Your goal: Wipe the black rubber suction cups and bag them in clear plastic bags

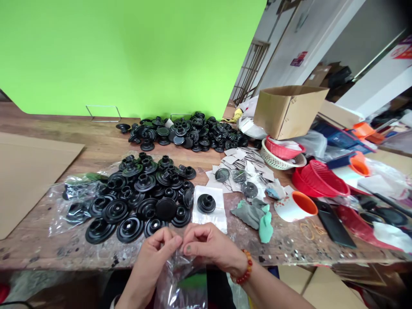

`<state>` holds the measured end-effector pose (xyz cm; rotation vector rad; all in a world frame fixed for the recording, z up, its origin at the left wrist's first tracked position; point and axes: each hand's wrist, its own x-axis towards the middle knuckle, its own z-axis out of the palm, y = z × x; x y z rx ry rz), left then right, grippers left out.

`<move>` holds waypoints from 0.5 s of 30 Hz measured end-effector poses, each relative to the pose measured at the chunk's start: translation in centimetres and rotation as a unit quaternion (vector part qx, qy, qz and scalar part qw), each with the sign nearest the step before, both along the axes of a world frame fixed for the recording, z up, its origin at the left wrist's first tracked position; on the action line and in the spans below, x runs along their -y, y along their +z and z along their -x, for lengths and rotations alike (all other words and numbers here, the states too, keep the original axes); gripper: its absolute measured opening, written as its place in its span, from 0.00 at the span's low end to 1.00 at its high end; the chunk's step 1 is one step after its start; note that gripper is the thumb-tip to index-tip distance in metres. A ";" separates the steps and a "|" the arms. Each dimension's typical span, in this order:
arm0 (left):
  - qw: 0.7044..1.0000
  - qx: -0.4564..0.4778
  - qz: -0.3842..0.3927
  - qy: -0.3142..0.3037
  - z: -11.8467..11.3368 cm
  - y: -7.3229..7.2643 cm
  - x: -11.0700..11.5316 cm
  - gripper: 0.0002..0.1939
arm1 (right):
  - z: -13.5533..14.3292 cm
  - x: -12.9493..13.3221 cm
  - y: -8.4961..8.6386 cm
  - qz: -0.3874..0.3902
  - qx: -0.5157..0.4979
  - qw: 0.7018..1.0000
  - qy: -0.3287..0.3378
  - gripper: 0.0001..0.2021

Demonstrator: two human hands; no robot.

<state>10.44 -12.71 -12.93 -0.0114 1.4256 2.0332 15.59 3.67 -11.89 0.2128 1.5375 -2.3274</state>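
Far left of the grip: cardboard sheet [32,176] lying on the table [106,146]. Nearer, left of both hands: bagged black parts [77,212], at least two shapes under shiny film; I take these as the wrapped share, a small one. Exact count lost in glare.

Just beyond the left grip: near heap of bare black parts [144,182], round, flanged, overlapping, no film on those in front. Judged as left to do.

Left grip [157,253]: thumb and fingers pinched on the top of a clear bag [182,285], which hangs below both hands past the table's front edge. Something green shows in the film; contents or reflection, cannot tell. Bag is in hand, so this one seems unfinished.

Farther beyond, against the green board [128,56]: far heap of the same black parts [193,131], also bare. Bulk of the work appears to remain.

Right grip [212,253]: pinching the same bag, fingertips close beside the left's. Directly beyond it, a single black part [206,203] sits on a white card [210,223], unbagged.

Right and beyond: scattered cards [249,159], many, apparently unused. Nearer right of the grip: grey-green cloth [252,214], then orange-lined tube [298,207], neither touched.
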 end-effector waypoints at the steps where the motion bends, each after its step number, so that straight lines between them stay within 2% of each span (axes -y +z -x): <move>1: 1.000 0.011 0.001 -0.015 -0.1 0.0 -0.1 0.20 | 0.0 0.0 -0.2 0.033 -0.004 0.999 -0.003 0.13; 5: 0.994 0.081 -0.060 -0.030 -0.3 0.6 -0.3 0.18 | 0.2 0.4 -1.6 0.154 0.031 0.987 -0.034 0.17; 6: 0.992 0.089 -0.082 -0.031 -0.3 0.7 -0.3 0.18 | 0.3 0.5 -1.9 0.157 0.042 0.986 -0.040 0.19; 8: 0.990 0.085 -0.105 -0.035 -0.2 0.9 -0.2 0.19 | 0.2 0.5 -2.2 0.114 0.035 0.992 -0.034 0.21; 10: 0.995 0.046 -0.076 -0.042 0.2 0.9 0.2 0.20 | 0.2 0.4 -1.8 0.022 -0.007 0.999 -0.036 0.20; 12: 0.998 -0.030 -0.002 -0.055 0.7 0.7 0.6 0.19 | 0.1 0.0 -1.1 -0.045 -0.067 0.995 -0.060 0.18; 13: 0.995 -0.071 0.035 -0.066 1.0 0.6 0.9 0.19 | 0.1 -0.2 -0.7 -0.051 -0.086 0.993 -0.065 0.17; 15: 0.984 -0.126 0.075 -0.098 1.5 0.4 1.4 0.18 | 0.2 -0.5 -0.3 -0.016 -0.082 0.996 -0.034 0.15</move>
